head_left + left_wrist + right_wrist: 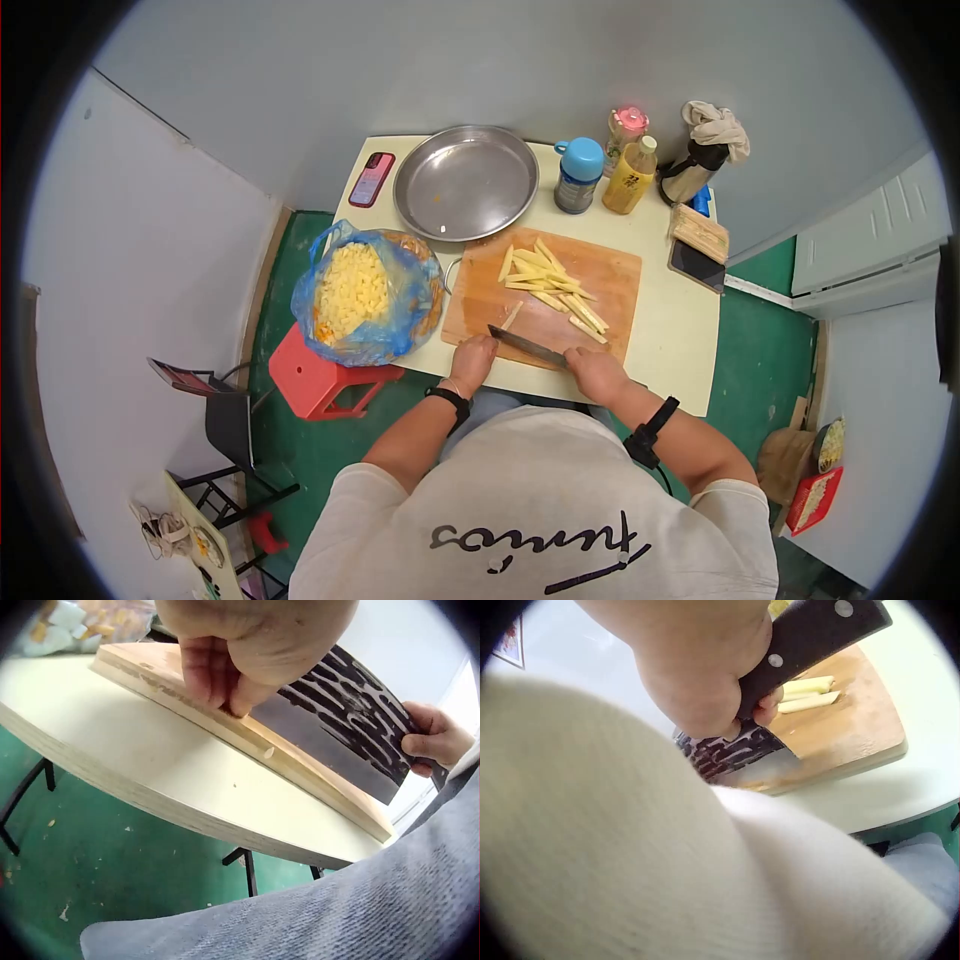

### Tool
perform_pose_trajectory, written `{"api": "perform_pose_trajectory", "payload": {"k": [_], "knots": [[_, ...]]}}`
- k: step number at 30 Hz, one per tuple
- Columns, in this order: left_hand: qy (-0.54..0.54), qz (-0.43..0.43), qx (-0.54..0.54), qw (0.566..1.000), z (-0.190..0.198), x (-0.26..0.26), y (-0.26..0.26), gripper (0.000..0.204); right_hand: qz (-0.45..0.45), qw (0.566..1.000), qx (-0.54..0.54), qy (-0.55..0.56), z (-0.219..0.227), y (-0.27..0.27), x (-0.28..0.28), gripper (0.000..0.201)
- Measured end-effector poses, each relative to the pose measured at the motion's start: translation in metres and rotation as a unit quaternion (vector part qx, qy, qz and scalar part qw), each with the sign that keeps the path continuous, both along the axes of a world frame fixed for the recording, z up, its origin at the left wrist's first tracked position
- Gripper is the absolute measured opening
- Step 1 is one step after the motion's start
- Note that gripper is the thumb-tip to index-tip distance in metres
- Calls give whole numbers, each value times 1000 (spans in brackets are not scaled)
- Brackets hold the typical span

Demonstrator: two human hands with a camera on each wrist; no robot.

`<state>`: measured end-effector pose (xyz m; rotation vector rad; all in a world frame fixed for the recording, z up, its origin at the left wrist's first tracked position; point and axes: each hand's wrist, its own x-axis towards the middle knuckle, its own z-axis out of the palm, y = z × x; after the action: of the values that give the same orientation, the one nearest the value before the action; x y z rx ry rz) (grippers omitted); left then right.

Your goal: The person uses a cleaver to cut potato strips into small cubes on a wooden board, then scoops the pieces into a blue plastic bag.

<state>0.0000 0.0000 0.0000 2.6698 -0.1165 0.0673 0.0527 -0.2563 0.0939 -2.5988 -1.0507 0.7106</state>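
Food-prep room: cutting board (618, 285), knife (528, 346)

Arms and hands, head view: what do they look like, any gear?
Short white sleeves. Left hand: bare, black wristband. Right hand: bare, black strap with boxy dark unit, thin dark cable.

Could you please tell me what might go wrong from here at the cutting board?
First, the left hand has its curled fingertips close to the blade of the cleaver in the right hand, so a slip could cut them. Second, the pale-yellow strips lie loose on the cutting board, so a knock could scatter some. Third, the blue plastic bag seems to overhang the table, so a bump might spill its cubes.
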Motion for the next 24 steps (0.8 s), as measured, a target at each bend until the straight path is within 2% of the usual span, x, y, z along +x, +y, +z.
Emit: {"api": "perform_pose_trajectory", "payload": {"k": [2, 3, 5, 6, 8, 11, 14, 18, 21, 23, 24], "knots": [[29, 41, -7, 999, -2, 5, 7, 13, -43, 998, 40, -21, 1, 2, -1, 17], [41, 38, -16, 998, 1, -4, -8, 13, -45, 998, 30, -9, 5, -13, -10, 17], [37, 42, -17, 998, 2, 13, -9, 7, -86, 992, 33, -81, 2, -19, 2, 16], [33, 41, -14, 999, 6, 20, -8, 7, -87, 992, 36, -85, 3, -17, 8, 16], [41, 62, -88, 993, 14, 23, -12, 15, -97, 991, -1, -91, 6, -16, 13, 16], [61, 68, -96, 991, 23, 28, -17, 25, -97, 990, -5, -98, 5, -14, 17, 16], [102, 62, -92, 989, 26, 35, -17, 25, -83, 991, 3, -108, -9, -11, 18, 17], [108, 56, -89, 989, 17, 38, -15, 25, -83, 992, -1, -91, -6, -8, 15, 19], [95, 67, -132, 984, 16, 41, -14, 28, -83, 996, 15, -35, -13, -8, 19, 13], [90, 69, -144, 983, 19, 39, -14, 34, -121, 989, 82, 6, -13, -7, 21, 12], [91, 73, -144, 983, 16, 39, -13, 34, -118, 990, 82, 7, -17, -9, 23, 12]]}}
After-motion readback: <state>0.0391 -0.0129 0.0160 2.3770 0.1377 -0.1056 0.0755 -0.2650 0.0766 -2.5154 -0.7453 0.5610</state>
